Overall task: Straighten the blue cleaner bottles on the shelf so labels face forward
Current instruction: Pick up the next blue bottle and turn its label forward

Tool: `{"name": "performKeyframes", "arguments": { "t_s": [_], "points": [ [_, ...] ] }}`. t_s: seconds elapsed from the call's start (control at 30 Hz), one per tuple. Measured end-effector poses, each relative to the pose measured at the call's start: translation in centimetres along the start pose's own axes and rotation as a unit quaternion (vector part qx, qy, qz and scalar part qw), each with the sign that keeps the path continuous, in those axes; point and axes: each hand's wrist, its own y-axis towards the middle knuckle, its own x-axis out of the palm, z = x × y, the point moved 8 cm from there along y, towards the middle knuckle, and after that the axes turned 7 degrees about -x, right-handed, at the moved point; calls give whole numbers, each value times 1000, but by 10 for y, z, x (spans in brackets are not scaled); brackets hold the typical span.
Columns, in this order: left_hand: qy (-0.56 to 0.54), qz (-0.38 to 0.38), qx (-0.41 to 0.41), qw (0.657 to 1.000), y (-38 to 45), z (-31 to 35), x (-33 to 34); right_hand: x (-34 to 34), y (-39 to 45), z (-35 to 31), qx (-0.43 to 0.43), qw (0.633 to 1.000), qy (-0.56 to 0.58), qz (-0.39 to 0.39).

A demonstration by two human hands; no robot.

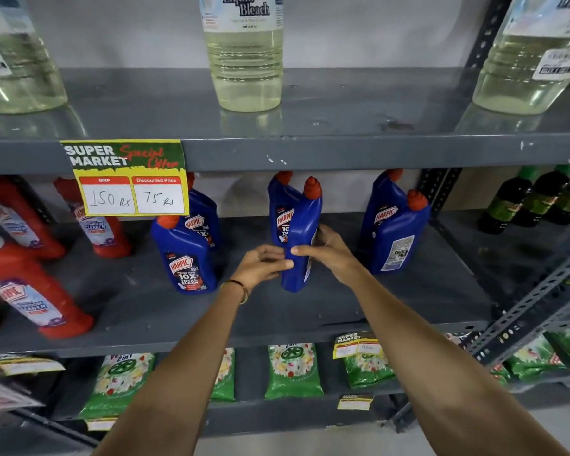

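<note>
Your left hand [264, 263] and right hand [326, 250] clamp the front middle Harpic bottle [299, 238] on the grey shelf [392, 301], edge-on, label hidden. Judged rigid, smooth, likely heavy with liquid: grip the lower body, not the red cap [312, 186]

Even bright light, edges warped, blurred

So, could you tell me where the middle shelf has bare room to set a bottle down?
Bare shelf runs along the front edge, widest right of the held bottle, before the right-hand pair. A narrower gap separates it from the left front bottle. Red bottles crowd the far left.
</note>
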Motion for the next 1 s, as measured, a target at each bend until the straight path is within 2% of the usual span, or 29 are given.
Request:
{"name": "performKeyframes", "arguments": {
  "t_s": [0.2, 0.3, 0.4, 0.5, 0.67, 0.87, 1.0],
  "points": [
    [-134, -111, -102, 980, -3, -18, 8, 6, -2, 0, 17, 994, 81, -74],
    [-152, -174, -109, 967, -6, -18, 24, 9, -3, -1, 24, 988, 116, -101],
    [-142, -191, -98, 966, -4, -17, 29, 8, -5, 0, 39, 984, 126, -121],
    [-156, -169, -97, 968, 1, -21, 26, 4, -4, 0, 45, 983, 126, -123],
    [-140, -107, -98, 979, 9, -27, 19, -7, 2, 1, 44, 988, 119, -82],
    [-71, 31, -63, 995, 18, -29, 8, -10, 7, 0, 23, 996, 76, -42],
    [-10, 127, -29, 991, 19, -31, -4, -8, 10, 4, 27, 998, 48, -42]
  ]
}}
